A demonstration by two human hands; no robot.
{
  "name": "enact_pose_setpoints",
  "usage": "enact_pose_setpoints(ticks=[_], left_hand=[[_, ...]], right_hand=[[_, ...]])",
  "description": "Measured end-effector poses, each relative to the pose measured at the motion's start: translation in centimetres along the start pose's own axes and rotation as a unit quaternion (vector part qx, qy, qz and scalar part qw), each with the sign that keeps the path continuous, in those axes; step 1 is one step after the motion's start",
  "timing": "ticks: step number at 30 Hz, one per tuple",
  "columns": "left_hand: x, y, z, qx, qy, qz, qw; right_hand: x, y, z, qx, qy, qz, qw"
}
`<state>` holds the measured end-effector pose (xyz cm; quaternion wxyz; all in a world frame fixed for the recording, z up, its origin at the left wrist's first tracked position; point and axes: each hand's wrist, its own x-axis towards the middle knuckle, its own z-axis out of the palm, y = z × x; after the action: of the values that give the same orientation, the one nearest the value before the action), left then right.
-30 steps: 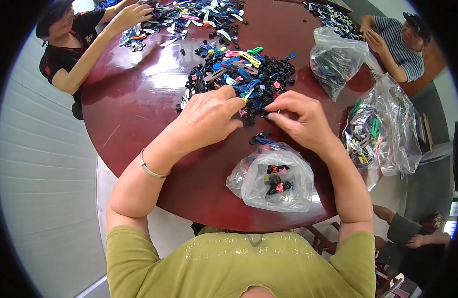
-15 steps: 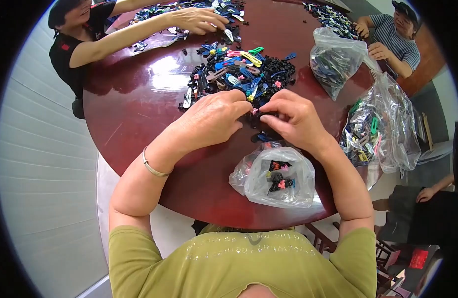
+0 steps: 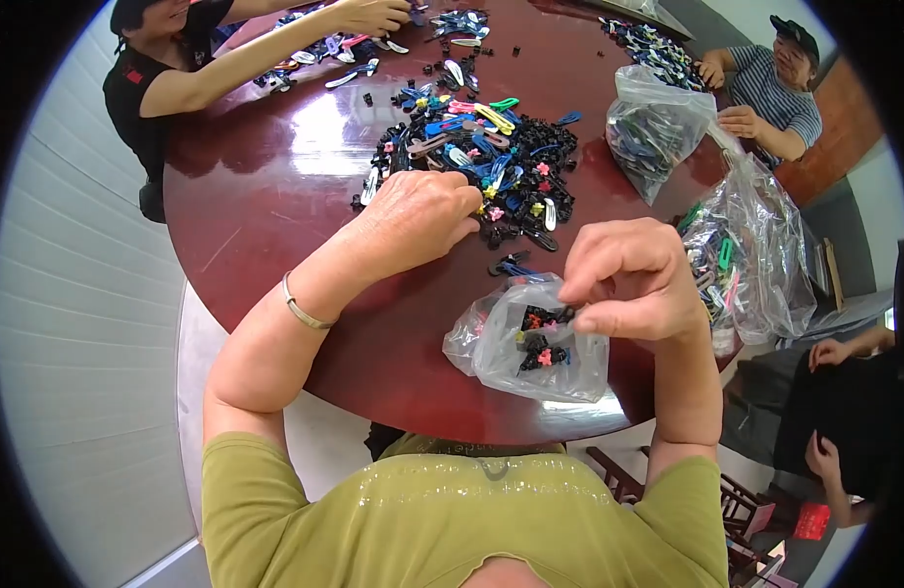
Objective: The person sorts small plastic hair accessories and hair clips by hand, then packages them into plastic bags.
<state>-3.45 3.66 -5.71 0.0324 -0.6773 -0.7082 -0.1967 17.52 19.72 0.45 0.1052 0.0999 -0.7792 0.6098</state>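
Observation:
A heap of small black hair claws and coloured snap clips (image 3: 471,147) lies on the dark red table (image 3: 246,225). At the heap's near left edge is my left hand (image 3: 422,216), its fingers pinched together; what they hold, if anything, is hidden. My right hand (image 3: 633,279) hangs over the right rim of an open clear plastic bag (image 3: 589,363), thumb and fingers curled close, with something too small to make out between them. Inside the bag sit black claws with pink and red pieces (image 3: 542,355). A few dark clips (image 3: 511,265) lie between heap and bag.
Two bags of clips, one upright (image 3: 658,127) and one larger (image 3: 756,255), stand on the right. Co-workers sit at the far left (image 3: 168,88) and far right (image 3: 775,98), with more clips near them. Another person (image 3: 844,392) is at the right edge.
My right hand has moved from the heap toward me and right, to the bag. My left hand has shifted slightly left. The left co-worker's arm has drawn back from the white clip.

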Motion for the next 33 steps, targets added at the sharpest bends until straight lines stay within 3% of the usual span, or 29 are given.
enact_pose_setpoints(ticks=[2, 3, 4, 6, 13, 19, 22, 23, 26, 27, 30, 32, 33], left_hand=[[0.0, -0.1, 0.2, -0.002, 0.01, 0.008, 1.0], [0.0, -0.1, 0.2, -0.003, 0.014, 0.012, 1.0], [0.0, 0.0, 0.2, -0.007, 0.017, 0.012, 1.0], [0.0, 0.2, 0.1, -0.014, 0.024, 0.012, 1.0], [0.0, 0.0, 0.4, -0.023, 0.026, 0.026, 0.999], [-0.2, 0.2, 0.0, -0.038, 0.038, 0.041, 0.998], [-0.1, 0.2, 0.1, -0.032, 0.039, 0.044, 0.998], [-0.1, 0.1, 0.3, -0.032, 0.035, 0.042, 0.998], [0.0, -0.1, 0.7, -0.028, 0.038, 0.044, 0.998], [0.0, -0.2, 0.8, -0.026, 0.041, 0.045, 0.998], [0.0, 0.0, 0.6, -0.027, 0.034, 0.037, 0.998], [0.0, 0.0, 0.6, -0.026, 0.039, 0.04, 0.998], [0.0, 0.0, 0.6, -0.025, 0.041, 0.043, 0.998]], right_hand=[[0.2, 0.3, -0.1, -0.02, -0.008, 0.0, 1.0], [0.4, 1.6, 0.2, -0.067, 0.04, -0.016, 0.997], [0.6, 2.3, 0.5, -0.047, 0.099, 0.056, 0.992], [1.4, 4.8, 0.5, -0.187, 0.133, 0.026, 0.973], [1.9, 8.1, 1.0, -0.427, 0.075, -0.024, 0.901], [2.0, 7.6, 0.6, -0.356, 0.105, -0.004, 0.929], [1.6, 5.4, 0.2, -0.222, 0.154, 0.046, 0.962], [1.2, 5.1, -0.1, -0.121, 0.167, 0.08, 0.975], [0.4, 1.5, 0.1, -0.01, 0.111, 0.017, 0.994], [0.3, 0.8, -0.3, -0.06, 0.057, -0.049, 0.995], [-0.1, -0.6, 0.4, -0.009, 0.0, 0.018, 1.0], [0.5, 0.8, 0.7, -0.117, 0.038, -0.037, 0.992], [0.6, 1.2, 1.2, -0.086, 0.101, 0.052, 0.99]])
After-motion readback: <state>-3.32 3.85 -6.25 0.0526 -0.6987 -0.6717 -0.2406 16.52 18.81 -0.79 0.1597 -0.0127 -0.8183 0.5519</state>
